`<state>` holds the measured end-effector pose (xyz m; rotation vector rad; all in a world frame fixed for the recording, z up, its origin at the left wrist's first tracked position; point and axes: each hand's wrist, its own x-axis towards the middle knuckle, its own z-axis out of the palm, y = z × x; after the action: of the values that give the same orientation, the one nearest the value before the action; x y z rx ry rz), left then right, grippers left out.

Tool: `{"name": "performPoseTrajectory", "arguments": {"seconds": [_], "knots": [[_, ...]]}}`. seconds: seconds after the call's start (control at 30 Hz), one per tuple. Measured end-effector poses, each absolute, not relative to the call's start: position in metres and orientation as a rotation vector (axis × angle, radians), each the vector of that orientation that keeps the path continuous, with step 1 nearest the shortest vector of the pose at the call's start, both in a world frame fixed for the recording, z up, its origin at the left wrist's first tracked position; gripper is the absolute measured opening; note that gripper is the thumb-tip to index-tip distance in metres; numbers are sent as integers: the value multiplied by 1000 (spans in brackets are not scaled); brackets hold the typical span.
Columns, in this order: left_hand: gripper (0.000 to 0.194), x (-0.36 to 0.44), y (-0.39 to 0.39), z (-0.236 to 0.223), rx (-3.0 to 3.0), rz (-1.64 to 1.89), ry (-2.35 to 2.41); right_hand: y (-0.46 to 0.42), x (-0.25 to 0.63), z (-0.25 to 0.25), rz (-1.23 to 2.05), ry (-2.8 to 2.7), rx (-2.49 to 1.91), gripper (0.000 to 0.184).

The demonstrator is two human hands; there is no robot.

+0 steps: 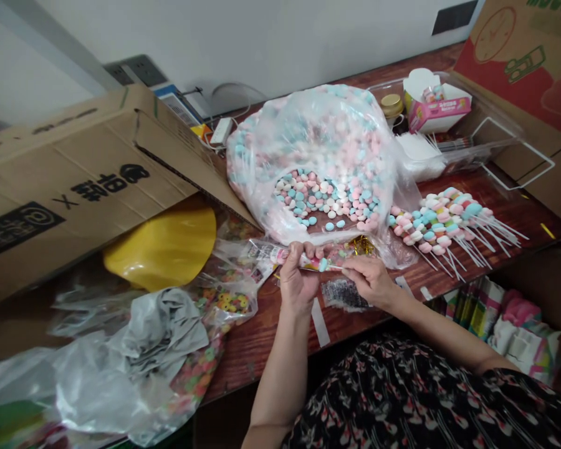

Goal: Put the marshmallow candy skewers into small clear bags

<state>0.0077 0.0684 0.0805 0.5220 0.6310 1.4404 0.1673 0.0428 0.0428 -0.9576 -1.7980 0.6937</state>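
My left hand [300, 274] is closed around a clear printed plastic bag [267, 252], whose end sticks out to the left. My right hand [368, 279] pinches the thin white stick of a candy skewer [325, 265]; its light-blue candy is at the bag's right end, beside my left fingers. How far it sits inside the bag, I cannot tell. Just beyond both hands lies a big clear sack [308, 143] of pink, blue and white candies [327, 193]. Many finished-looking candy skewers [442, 218] are piled to the right. Flat dark-printed bags [345, 294] lie below my hands.
A cardboard box [88, 162] leans in from the left above a yellow sheet [163, 246]. Bags of colourful ring candies [231, 302] and a grey cloth [168, 330] lie at front left. A clear tray [490, 134] stands at back right beside another box [533, 68].
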Motion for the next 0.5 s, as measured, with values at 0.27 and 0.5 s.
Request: {"name": "performPoseTrajectory", "arguments": {"seconds": [0.27,0.5], "knots": [[45,34,57,68,612,1360,680,38,151,46,1210,-1531,-1011,36],[29,51,44,55,648,1448,783,43,135,39,1255,-1238,-1039,35]]}}
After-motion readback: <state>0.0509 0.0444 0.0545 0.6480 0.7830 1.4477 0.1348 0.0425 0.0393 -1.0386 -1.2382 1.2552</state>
